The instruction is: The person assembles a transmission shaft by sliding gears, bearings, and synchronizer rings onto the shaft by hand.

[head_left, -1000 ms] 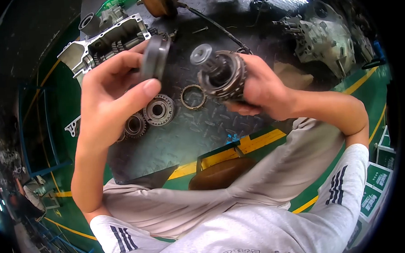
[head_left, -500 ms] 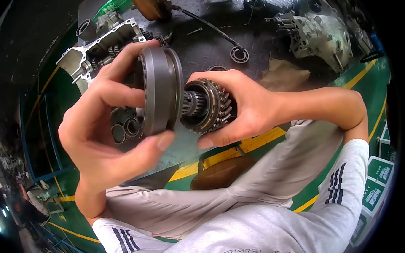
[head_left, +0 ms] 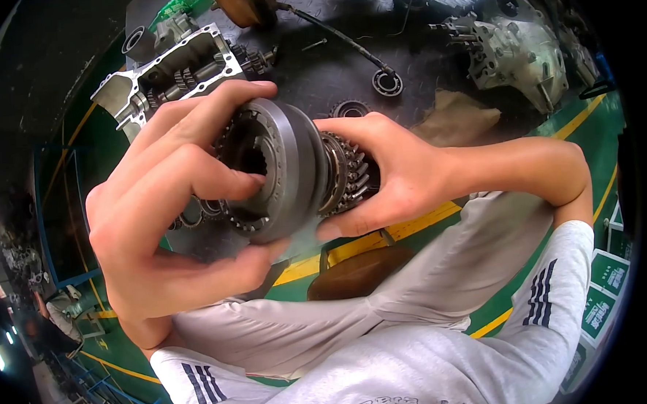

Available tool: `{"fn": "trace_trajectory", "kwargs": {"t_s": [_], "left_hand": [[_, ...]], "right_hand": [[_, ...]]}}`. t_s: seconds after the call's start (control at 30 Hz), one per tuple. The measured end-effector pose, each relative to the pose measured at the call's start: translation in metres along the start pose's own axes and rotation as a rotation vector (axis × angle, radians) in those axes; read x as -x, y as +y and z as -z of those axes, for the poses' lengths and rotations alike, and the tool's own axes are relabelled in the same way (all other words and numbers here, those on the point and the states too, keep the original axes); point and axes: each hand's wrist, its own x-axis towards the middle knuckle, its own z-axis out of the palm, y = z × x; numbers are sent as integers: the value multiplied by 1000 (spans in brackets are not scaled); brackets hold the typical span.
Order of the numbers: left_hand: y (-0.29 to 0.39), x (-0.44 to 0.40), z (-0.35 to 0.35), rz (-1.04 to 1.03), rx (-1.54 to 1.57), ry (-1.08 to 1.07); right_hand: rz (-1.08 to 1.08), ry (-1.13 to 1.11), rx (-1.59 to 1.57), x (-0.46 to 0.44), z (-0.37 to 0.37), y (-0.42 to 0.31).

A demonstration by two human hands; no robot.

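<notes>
Head view: one thick metal ring [head_left: 294,167] and one geared shaft [head_left: 352,170] are held in line above the bench [head_left: 309,75].
The ring is clamped by the left hand [head_left: 145,219], fingers arched over the top, thumb beneath, one fingertip at its bore; the shaft is gripped by the right hand [head_left: 402,172], the right elbow bent. Beyond, one bearing [head_left: 387,94], one bolt [head_left: 314,44] and two metal housings [head_left: 518,67] are seen, one housing at each side.

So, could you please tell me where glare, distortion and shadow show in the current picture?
Head view: wide-angle bending, with black corners; head view: glare whitens part of the table near the top edge; head view: the opening of the ring in the left hand is dark.
</notes>
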Motion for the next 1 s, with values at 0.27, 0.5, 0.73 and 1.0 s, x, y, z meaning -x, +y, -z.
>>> {"fn": "trace_trajectory", "kwargs": {"t_s": [0.27, 0.5, 0.73, 1.0], "left_hand": [[-5, -2, -21, 15, 261, -37], [-7, -3, -32, -25, 277, -21], [-12, -5, -32, -106, 249, -16], [-2, -3, -31, -122, 104, 84]], "right_hand": [[18, -48, -59, 5, 2, -1], [-14, -128, -53, 8, 6, -7], [93, -41, -57, 11, 4, -7], [120, -105, -76, 13, 5, -10]]}}
